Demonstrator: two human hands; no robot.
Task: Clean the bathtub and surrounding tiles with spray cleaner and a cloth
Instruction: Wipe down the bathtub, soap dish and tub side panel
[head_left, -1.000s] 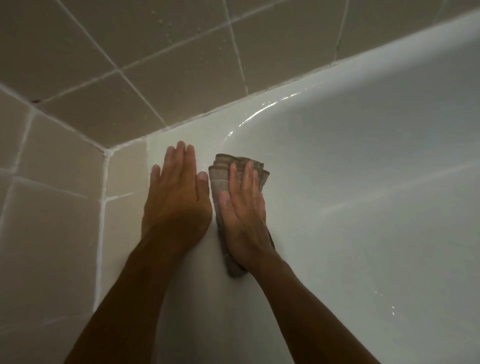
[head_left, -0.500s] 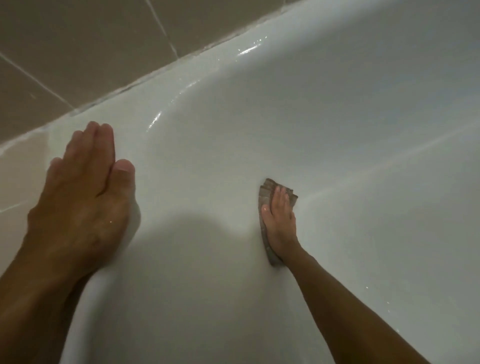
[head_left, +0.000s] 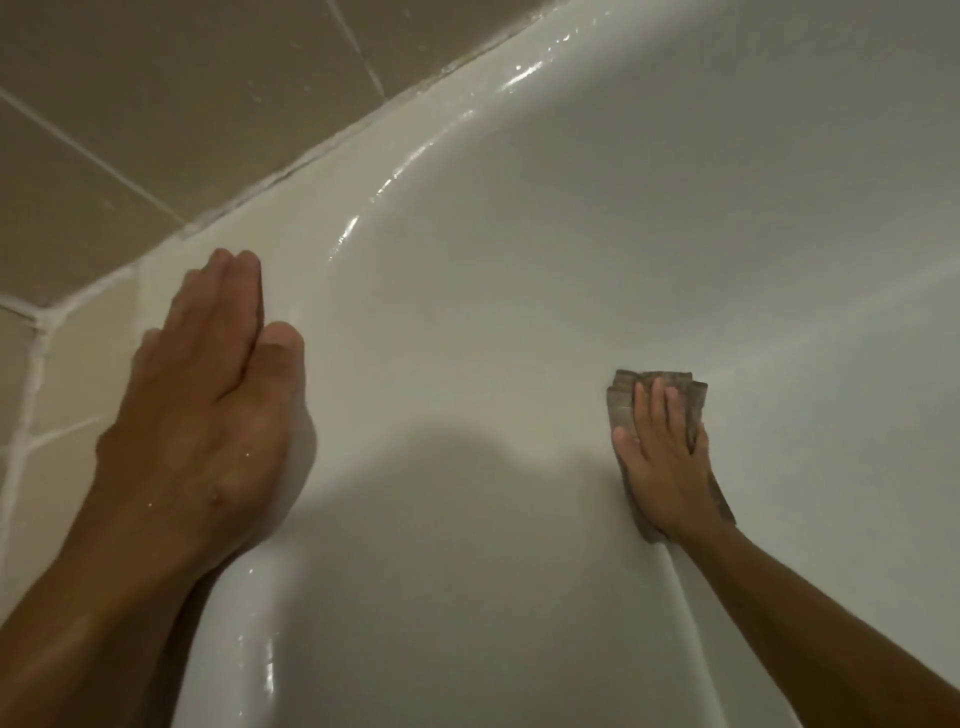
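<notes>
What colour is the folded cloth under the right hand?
The folded cloth is a dull grey-brown, seen in the head view, on the white bathtub.

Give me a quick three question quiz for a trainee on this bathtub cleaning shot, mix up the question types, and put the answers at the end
1. True or false: the left hand is holding a spray bottle.
2. Multiple choice: where is the cloth? A) draped over the brown tiles; B) pressed flat against the inner wall of the bathtub under the right hand; C) lying apart from both hands.
3. Fill in the blank: the left hand rests flat on the tub's ____, near the tiled corner.

Key
1. False: its fingers are straight and it holds nothing.
2. B
3. rim
</notes>
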